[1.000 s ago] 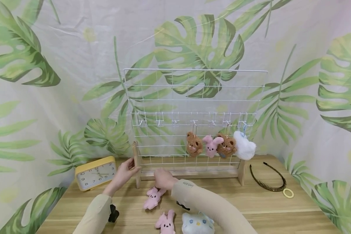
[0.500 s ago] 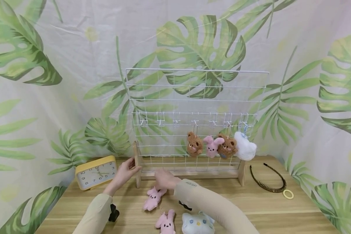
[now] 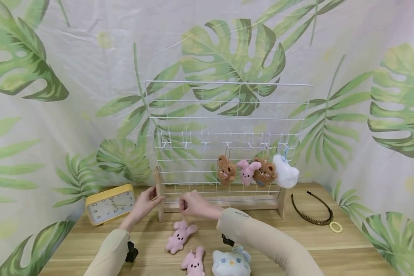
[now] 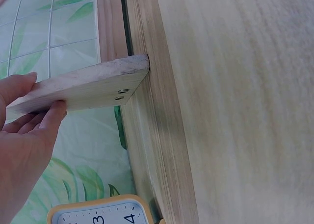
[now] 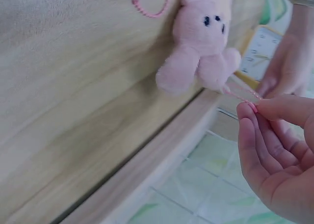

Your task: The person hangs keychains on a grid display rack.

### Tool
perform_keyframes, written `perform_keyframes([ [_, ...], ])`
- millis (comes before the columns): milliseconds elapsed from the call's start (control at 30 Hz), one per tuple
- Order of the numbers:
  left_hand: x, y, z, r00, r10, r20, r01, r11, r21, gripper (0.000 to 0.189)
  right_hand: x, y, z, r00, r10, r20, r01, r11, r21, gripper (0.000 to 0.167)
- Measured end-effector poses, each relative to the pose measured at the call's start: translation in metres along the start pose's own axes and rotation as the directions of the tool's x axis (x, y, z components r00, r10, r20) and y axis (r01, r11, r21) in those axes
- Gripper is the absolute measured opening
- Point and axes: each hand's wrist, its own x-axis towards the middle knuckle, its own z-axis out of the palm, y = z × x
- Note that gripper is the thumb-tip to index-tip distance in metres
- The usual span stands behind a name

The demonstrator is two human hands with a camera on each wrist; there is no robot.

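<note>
Pink plush rabbit, judged light and soft, is best held by its cord, pinched in right hand; wooden post gripped by left hand.

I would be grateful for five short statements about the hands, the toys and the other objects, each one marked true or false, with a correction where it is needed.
1. The right hand pinches the pink cord of a pink rabbit. True.
2. The left hand holds the clock. False: it grips the wooden upright of the rack.
3. Another rabbit hangs between two brown bears. True.
4. The headband hangs on the rack. False: it lies on the table.
5. A yellow ring lies near the headband. True.
</note>
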Motion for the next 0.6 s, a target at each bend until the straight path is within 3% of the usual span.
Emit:
perform_keyframes([
  [300,0.000,0.000,0.000,1.000,0.008,0.015,-0.008,1.000,-0.001,0.069,-0.022,-0.009,-0.039,0.993,-0.075,-0.090,0.082,0.993,0.080,0.010],
  [600,-0.001,0.001,-0.001,1.000,0.002,0.030,-0.002,1.000,-0.005,0.069,-0.037,-0.016,-0.089,0.990,-0.068,-0.126,0.077,0.995,0.066,0.009],
])
